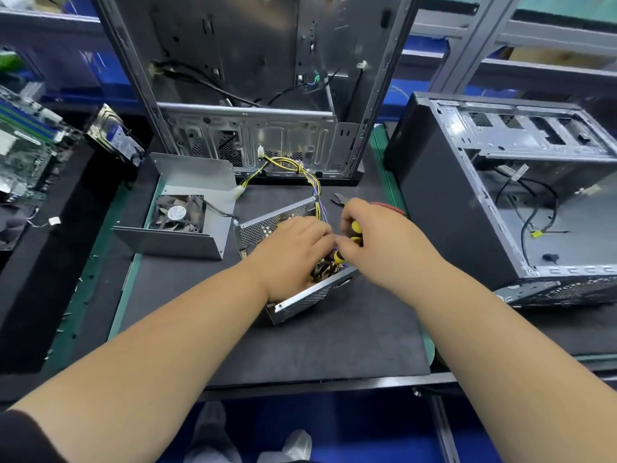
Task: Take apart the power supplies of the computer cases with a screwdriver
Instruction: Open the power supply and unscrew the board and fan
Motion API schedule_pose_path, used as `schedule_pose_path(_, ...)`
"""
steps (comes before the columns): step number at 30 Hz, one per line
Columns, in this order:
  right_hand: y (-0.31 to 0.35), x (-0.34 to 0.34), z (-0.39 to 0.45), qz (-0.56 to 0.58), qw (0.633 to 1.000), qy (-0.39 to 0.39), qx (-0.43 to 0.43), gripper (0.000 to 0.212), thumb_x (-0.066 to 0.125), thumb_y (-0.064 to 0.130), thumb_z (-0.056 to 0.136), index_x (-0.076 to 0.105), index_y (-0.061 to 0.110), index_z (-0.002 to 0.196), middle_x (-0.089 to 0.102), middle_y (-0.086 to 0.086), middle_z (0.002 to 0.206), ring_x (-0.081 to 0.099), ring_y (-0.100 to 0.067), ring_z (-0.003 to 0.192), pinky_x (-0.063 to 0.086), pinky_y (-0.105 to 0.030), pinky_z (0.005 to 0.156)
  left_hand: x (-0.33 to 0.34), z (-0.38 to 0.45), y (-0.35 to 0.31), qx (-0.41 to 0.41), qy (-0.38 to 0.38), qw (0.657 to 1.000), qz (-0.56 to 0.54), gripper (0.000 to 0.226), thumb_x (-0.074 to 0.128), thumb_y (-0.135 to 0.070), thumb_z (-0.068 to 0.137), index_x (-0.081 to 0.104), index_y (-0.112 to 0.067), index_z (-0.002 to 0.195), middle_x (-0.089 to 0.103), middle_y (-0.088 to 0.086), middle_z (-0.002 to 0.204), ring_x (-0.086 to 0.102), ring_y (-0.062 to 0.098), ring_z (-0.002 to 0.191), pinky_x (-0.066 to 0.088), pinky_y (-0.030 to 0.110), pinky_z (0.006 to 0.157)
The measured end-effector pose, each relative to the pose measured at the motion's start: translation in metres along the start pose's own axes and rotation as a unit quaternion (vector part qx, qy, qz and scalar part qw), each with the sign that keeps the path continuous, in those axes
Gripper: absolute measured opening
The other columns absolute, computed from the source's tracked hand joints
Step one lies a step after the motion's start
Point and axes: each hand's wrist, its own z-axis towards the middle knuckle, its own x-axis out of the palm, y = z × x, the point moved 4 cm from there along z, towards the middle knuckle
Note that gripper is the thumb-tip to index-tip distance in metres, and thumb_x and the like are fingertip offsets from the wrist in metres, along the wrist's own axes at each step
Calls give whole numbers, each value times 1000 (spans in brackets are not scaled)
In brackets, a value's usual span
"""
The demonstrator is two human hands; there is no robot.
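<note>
An open power supply box (pixel 302 300) of perforated grey metal sits mid-table, its yellow and purple cable bundle (pixel 312 182) running back to the case behind. My left hand (pixel 293 252) reaches down inside the box, its fingertips hidden there. My right hand (pixel 377 235) grips a yellow-and-black screwdriver (pixel 354 231) whose tip points down into the box. The removed cover with its fan (pixel 178 213) lies to the left.
An upright open computer case (pixel 253 95) stands behind the box. A second open case (pixel 521 195) lies on its side at the right. Pliers (pixel 340 199) rest behind my right hand. A hard drive (pixel 115 137) and a motherboard (pixel 23 142) sit far left.
</note>
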Motion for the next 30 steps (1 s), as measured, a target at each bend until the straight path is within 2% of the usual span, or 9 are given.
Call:
schedule_pose_path(2, 2, 0, 0, 19, 1000, 6, -3, 11, 61, 24, 86, 52, 23, 91, 54, 9, 83, 50, -18, 79, 33, -31, 61, -1, 3, 1, 6, 2, 1000, 5, 48, 53, -30, 74, 62, -6, 115, 60, 13, 116, 55, 36, 110, 43, 47, 95)
schedule_pose_path(5, 3, 2, -1, 1, 1000, 17, 6, 11, 58, 24, 84, 53, 20, 93, 57, 5, 86, 50, -20, 78, 31, -31, 59, 1, 7, 3, 10, 9, 1000, 17, 50, 63, -27, 70, 61, -7, 117, 58, 13, 120, 52, 36, 115, 34, 44, 100)
schedule_pose_path(10, 4, 4, 1, -65, 998, 12, 23, 26, 51, 47, 97, 48, 21, 96, 58, 4, 82, 53, -23, 75, 38, -34, 60, 12, 12, 8, -7, 83, 995, 52, 70, 56, -25, 78, 41, -14, 146, 35, 5, 151, 18, 30, 145, 5, 38, 118)
schedule_pose_path(14, 0, 4, -2, -32, 998, 8, 46, 15, 57, 34, 96, 48, 23, 98, 57, 6, 79, 50, -19, 71, 32, -33, 56, 15, 18, 9, -14, 139, 990, 29, 78, 60, -28, 80, 31, -20, 153, 22, -1, 161, -2, 26, 153, -3, 41, 124)
schedule_pose_path(18, 2, 3, -3, -10, 998, 8, 59, 17, 64, 25, 88, 49, 23, 97, 55, 7, 83, 47, -10, 69, 33, -18, 54, 15, 27, 10, 10, 182, 980, 77, 85, 61, -39, 82, 23, -20, 156, 23, -2, 163, 4, 25, 153, -7, 41, 122)
schedule_pose_path(21, 4, 4, -4, 6, 997, 17, 70, 17, 64, 18, 82, 53, 22, 95, 55, 8, 87, 46, -7, 73, 30, -12, 55, 13, 28, 10, 21, 177, 981, 76, 79, 62, -37, 82, 30, -22, 152, 36, -3, 155, 11, 26, 152, -4, 42, 123)
schedule_pose_path(23, 6, 3, -5, -8, 997, 21, 72, 16, 63, 21, 83, 52, 22, 94, 57, 8, 87, 47, -12, 76, 31, -15, 56, 14, 29, 10, 18, 176, 982, 66, 75, 61, -34, 82, 33, -24, 150, 40, -4, 152, 12, 26, 152, -2, 43, 124)
schedule_pose_path(27, 10, 2, -6, -65, 994, 19, 80, 26, 56, 50, 94, 48, 25, 92, 63, 7, 81, 54, -19, 75, 41, -33, 60, 16, 30, 10, -2, 176, 983, 45, 65, 59, -32, 84, 41, -25, 146, 46, -4, 147, 11, 24, 152, 0, 40, 124)
schedule_pose_path(30, 10, 4, -4, -52, 994, 26, 91, 21, 54, 44, 98, 46, 25, 91, 63, 8, 77, 52, -16, 72, 36, -31, 56, 18, 30, 10, -9, 165, 985, 43, 60, 57, -28, 84, 44, -25, 143, 51, -1, 143, 14, 26, 151, 7, 41, 123)
